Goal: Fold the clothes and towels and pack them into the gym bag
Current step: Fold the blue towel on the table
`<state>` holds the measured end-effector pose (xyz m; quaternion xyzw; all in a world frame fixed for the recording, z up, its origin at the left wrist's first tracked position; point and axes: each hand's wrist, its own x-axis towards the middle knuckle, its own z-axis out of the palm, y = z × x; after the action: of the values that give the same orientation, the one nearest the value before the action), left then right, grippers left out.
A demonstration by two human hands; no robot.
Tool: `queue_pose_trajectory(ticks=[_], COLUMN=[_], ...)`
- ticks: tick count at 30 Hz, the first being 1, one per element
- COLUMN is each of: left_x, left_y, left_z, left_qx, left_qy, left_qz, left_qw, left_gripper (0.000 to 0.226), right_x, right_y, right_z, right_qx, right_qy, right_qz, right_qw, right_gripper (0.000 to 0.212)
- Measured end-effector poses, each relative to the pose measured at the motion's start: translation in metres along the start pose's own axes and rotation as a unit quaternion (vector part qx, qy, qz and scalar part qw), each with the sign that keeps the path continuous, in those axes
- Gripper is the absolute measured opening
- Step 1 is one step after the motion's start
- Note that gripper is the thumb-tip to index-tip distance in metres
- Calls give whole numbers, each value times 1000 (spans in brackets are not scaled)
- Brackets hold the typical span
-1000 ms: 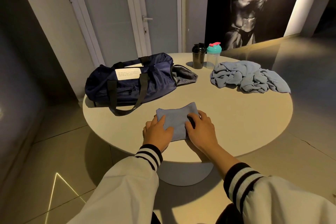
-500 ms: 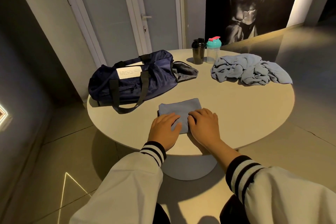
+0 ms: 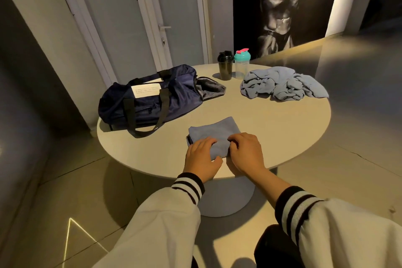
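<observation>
While the folded blue-grey towel (image 3: 214, 135) lies flat near the front edge of the round beige desk (image 3: 272, 119), both hands are on its near side. The left hand (image 3: 202, 159) rests on the towel's near-left corner with its fingers fairly straight and spread on the cloth, thumb at the near edge. The right hand (image 3: 245, 152) has its fingers curled, the tips tucked at the towel's near-right edge, pinching it.

Behind and to the left of the towel sits the navy fabric gym bag (image 3: 150, 102), lying on its side with a white label on top. Its black webbing strap (image 3: 143, 128) loops down onto the desk between the bag's body and the towel. The bag's right end gapes, showing grey lining. A crumpled heap of blue-grey cloths (image 3: 280, 85) lies at the far right of the desk, well apart from the towel. Between the bag and heap, at the far edge, stand a black shaker bottle (image 3: 225, 65) and a clear shaker bottle with a teal lid (image 3: 242, 63), just beside each other.
</observation>
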<state>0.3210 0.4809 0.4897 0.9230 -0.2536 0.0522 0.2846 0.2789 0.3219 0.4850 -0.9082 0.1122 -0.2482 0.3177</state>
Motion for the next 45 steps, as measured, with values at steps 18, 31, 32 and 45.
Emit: queue_pose_trajectory(ticks=[18, 31, 32, 45], left_x=[-9, 3, 5, 8], left_y=[-9, -30, -27, -23], left_z=[-21, -26, -24, -18], left_qx=[-181, -343, -352, 11], left_qy=[-14, 104, 122, 228], left_qz=[-24, -167, -174, -61], left_qw=[983, 918, 912, 972], left_gripper=[46, 33, 37, 55], right_x=[-13, -10, -8, 15], right_y=[1, -4, -5, -23], right_z=[-19, -19, -18, 11], right_qx=[117, 141, 140, 129], right_qy=[-64, -114, -112, -35], right_qz=[-59, -85, -86, -54], right_qw=[989, 980, 980, 990], right_gripper=[30, 46, 43, 15])
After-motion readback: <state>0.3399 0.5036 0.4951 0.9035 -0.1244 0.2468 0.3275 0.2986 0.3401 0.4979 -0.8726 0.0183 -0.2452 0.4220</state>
